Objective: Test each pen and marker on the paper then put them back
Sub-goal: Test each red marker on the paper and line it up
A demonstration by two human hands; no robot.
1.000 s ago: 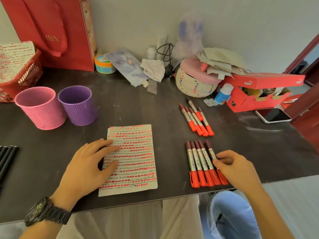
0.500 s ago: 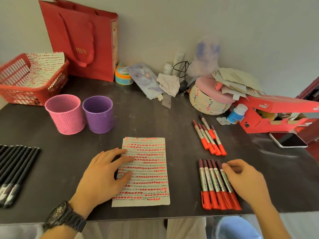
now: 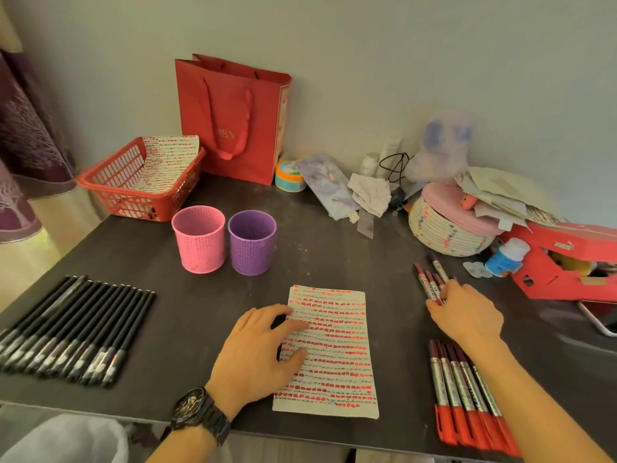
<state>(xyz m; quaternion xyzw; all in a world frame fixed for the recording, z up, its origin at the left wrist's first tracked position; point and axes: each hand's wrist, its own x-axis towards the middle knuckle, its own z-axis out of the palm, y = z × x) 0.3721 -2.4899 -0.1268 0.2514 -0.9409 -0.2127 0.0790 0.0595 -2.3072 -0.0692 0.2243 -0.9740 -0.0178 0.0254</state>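
Note:
A sheet of paper [image 3: 337, 329] covered in rows of red marks lies mid-table. My left hand [image 3: 257, 349] rests flat on its left edge, fingers spread. My right hand [image 3: 467, 315] reaches over a far group of red markers [image 3: 425, 279]; its fingers lie on their lower ends, and no grip shows. A second row of several red markers [image 3: 464, 389] lies near the front edge under my right forearm. Several black pens [image 3: 66, 329] lie in a row at the left. A pink cup [image 3: 198, 238] and a purple cup [image 3: 252, 242] stand behind the paper.
A red basket [image 3: 133, 192] holding marked paper and a red gift bag [image 3: 233, 118] stand at the back left. A woven basket [image 3: 444, 235], a small bottle [image 3: 507, 257], a red shoe box [image 3: 567, 262] and a phone [image 3: 601, 319] crowd the right.
My right hand left the near row of markers and moved forward onto the far group. The view swung left, bringing the black pens into sight. My left hand stayed on the paper.

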